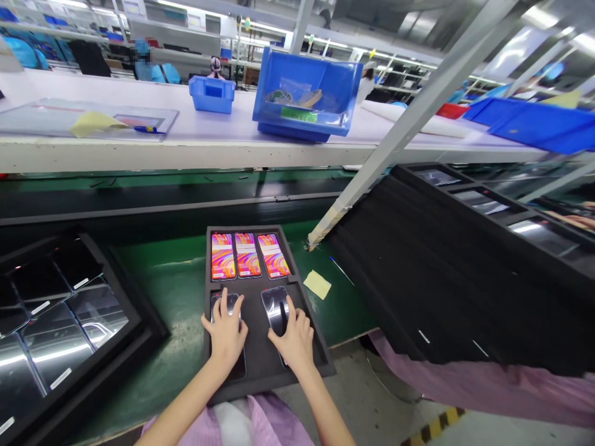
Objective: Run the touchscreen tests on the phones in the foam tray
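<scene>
A black foam tray (254,316) lies before me, its back row holding three smartphones (248,254) with lit, pink-and-orange screens. My left hand (226,334) spans a dark-screened smartphone (240,365) in the front left of the tray, fingers and thumb at its edges and much of it hidden. At the front right, my right hand (295,341) grips another dark smartphone (275,308) by its sides, thumb on the left edge and fingers on the right. This phone sits slightly slanted. Bare foam separates the two.
Left of me, another black tray (134,319) holds several dark smartphones (95,310). A yellow note (317,284) and thin blue stick (341,271) lie right on the green bench (162,266). A slanted metal post (362,186) and black-covered stack (418,279) stand beyond; blue bins (297,127) occupy the shelf.
</scene>
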Action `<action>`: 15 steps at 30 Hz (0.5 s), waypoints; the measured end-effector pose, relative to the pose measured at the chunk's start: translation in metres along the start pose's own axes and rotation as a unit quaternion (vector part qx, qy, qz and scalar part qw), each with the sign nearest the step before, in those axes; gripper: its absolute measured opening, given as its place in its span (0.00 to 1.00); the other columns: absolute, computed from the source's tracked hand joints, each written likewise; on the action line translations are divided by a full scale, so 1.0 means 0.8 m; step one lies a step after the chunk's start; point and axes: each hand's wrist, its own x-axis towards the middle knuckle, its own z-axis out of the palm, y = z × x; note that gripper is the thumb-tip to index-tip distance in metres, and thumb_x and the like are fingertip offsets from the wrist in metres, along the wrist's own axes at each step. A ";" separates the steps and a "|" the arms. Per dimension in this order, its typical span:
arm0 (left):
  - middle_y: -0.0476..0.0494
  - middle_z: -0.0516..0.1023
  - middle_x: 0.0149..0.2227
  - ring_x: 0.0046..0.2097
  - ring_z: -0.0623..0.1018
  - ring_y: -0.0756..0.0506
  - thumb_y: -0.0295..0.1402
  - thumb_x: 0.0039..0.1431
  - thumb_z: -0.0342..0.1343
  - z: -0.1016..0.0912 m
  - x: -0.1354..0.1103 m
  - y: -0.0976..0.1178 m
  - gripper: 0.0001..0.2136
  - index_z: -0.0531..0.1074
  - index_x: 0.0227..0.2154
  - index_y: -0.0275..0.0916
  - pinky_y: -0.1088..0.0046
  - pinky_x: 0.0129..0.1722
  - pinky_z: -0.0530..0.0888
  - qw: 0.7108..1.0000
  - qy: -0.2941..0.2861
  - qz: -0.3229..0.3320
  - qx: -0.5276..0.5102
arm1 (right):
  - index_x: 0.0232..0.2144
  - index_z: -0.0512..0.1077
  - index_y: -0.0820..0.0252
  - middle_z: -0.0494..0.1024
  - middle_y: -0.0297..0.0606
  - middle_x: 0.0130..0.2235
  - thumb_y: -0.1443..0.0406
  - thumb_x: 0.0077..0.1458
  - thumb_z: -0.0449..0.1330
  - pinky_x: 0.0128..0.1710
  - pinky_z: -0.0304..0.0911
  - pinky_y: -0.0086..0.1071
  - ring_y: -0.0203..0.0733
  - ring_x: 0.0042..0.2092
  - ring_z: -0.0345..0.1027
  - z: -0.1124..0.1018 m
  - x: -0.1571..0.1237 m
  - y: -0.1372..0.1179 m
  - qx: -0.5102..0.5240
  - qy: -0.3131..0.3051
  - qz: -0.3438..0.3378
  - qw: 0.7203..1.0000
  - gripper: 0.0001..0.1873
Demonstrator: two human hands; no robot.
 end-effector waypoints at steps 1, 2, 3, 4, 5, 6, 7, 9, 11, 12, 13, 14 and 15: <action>0.34 0.52 0.63 0.59 0.59 0.34 0.26 0.52 0.48 0.000 0.000 -0.001 0.25 0.64 0.54 0.47 0.39 0.50 0.57 1.000 0.000 -0.004 -0.002 | 0.61 0.45 0.57 0.66 0.47 0.45 0.61 0.44 0.57 0.39 0.57 0.40 0.52 0.44 0.63 0.000 0.000 -0.001 -0.005 -0.004 0.000 1.000 0.43; 0.34 0.52 0.63 0.60 0.58 0.34 0.26 0.52 0.49 0.000 0.000 -0.003 0.25 0.63 0.55 0.47 0.40 0.50 0.57 1.000 -0.002 -0.007 -0.005 | 0.61 0.44 0.57 0.66 0.48 0.45 0.61 0.45 0.57 0.39 0.57 0.40 0.52 0.44 0.63 0.000 0.000 -0.002 -0.011 -0.007 0.000 1.000 0.43; 0.35 0.51 0.63 0.60 0.57 0.33 0.27 0.52 0.50 0.000 -0.001 -0.004 0.25 0.63 0.55 0.46 0.40 0.51 0.57 1.000 -0.003 -0.008 -0.008 | 0.62 0.44 0.58 0.66 0.49 0.46 0.61 0.45 0.57 0.40 0.57 0.40 0.52 0.44 0.62 0.000 -0.001 -0.003 -0.015 -0.008 0.000 1.000 0.43; 0.34 0.51 0.64 0.61 0.56 0.33 0.29 0.52 0.51 -0.001 -0.002 -0.006 0.25 0.62 0.55 0.46 0.41 0.51 0.57 1.000 -0.004 -0.005 -0.013 | 0.62 0.44 0.59 0.66 0.50 0.47 0.61 0.46 0.56 0.40 0.57 0.41 0.52 0.44 0.62 0.001 -0.001 -0.003 -0.018 -0.010 0.000 1.000 0.43; 0.34 0.50 0.64 0.61 0.56 0.33 0.30 0.52 0.51 -0.002 -0.003 -0.008 0.24 0.62 0.55 0.46 0.41 0.51 0.57 1.000 -0.004 0.000 -0.020 | 0.62 0.44 0.61 0.65 0.50 0.48 0.60 0.46 0.56 0.41 0.57 0.41 0.53 0.45 0.62 0.002 -0.002 -0.003 -0.021 -0.011 0.001 1.000 0.43; 0.34 0.50 0.64 0.61 0.55 0.33 0.31 0.53 0.51 -0.004 -0.004 -0.010 0.24 0.62 0.55 0.45 0.42 0.51 0.57 1.000 -0.003 0.006 -0.028 | 0.62 0.45 0.62 0.65 0.51 0.49 0.60 0.46 0.56 0.41 0.57 0.41 0.53 0.45 0.61 0.003 -0.003 -0.004 -0.022 -0.012 0.001 1.000 0.43; 0.34 0.51 0.63 0.61 0.56 0.33 0.32 0.54 0.51 -0.005 -0.006 -0.013 0.23 0.63 0.55 0.45 0.43 0.52 0.57 0.999 0.000 0.014 -0.039 | 0.61 0.45 0.64 0.65 0.51 0.49 0.60 0.46 0.56 0.41 0.57 0.41 0.53 0.45 0.61 0.004 -0.003 -0.004 -0.022 -0.013 0.002 1.000 0.43; 0.34 0.51 0.63 0.61 0.56 0.34 0.32 0.54 0.51 -0.007 -0.011 -0.022 0.22 0.64 0.54 0.43 0.46 0.53 0.58 0.997 0.010 0.030 -0.069 | 0.61 0.45 0.65 0.65 0.51 0.49 0.59 0.46 0.56 0.41 0.57 0.40 0.53 0.45 0.61 0.006 -0.004 -0.003 -0.018 -0.012 0.003 1.000 0.43; 0.34 0.51 0.63 0.60 0.57 0.35 0.32 0.54 0.50 -0.006 -0.017 -0.033 0.21 0.65 0.53 0.41 0.50 0.54 0.60 0.994 0.021 0.040 -0.104 | 0.62 0.43 0.65 0.65 0.52 0.48 0.58 0.46 0.56 0.41 0.57 0.40 0.53 0.45 0.61 0.009 -0.006 -0.003 -0.016 -0.006 0.004 1.000 0.44; 0.34 0.51 0.62 0.61 0.57 0.35 0.32 0.54 0.50 -0.005 -0.020 -0.038 0.21 0.65 0.52 0.41 0.51 0.53 0.61 0.991 0.024 0.042 -0.122 | 0.62 0.43 0.65 0.65 0.52 0.48 0.58 0.46 0.56 0.41 0.57 0.40 0.53 0.45 0.61 0.010 -0.006 -0.003 -0.017 -0.002 0.004 1.000 0.44; 0.33 0.50 0.62 0.61 0.57 0.35 0.32 0.55 0.50 -0.004 -0.023 -0.044 0.21 0.64 0.52 0.41 0.52 0.53 0.62 0.989 0.024 0.043 -0.139 | 0.62 0.42 0.65 0.66 0.52 0.48 0.59 0.46 0.56 0.41 0.57 0.40 0.53 0.44 0.61 0.010 -0.007 -0.002 -0.019 0.002 0.005 1.000 0.45; 0.33 0.49 0.62 0.61 0.57 0.35 0.32 0.55 0.50 -0.002 -0.027 -0.049 0.20 0.64 0.53 0.40 0.52 0.53 0.63 0.987 0.022 0.045 -0.154 | 0.62 0.41 0.65 0.66 0.52 0.48 0.59 0.46 0.56 0.40 0.57 0.40 0.53 0.44 0.61 0.011 -0.007 -0.003 -0.020 0.004 0.005 1.000 0.45; 0.33 0.49 0.62 0.61 0.56 0.35 0.32 0.56 0.49 -0.001 -0.030 -0.054 0.20 0.63 0.53 0.40 0.52 0.53 0.63 0.985 0.020 0.046 -0.167 | 0.62 0.41 0.65 0.66 0.52 0.47 0.59 0.46 0.56 0.40 0.57 0.40 0.53 0.44 0.62 0.011 -0.008 -0.003 -0.022 0.006 0.006 1.000 0.45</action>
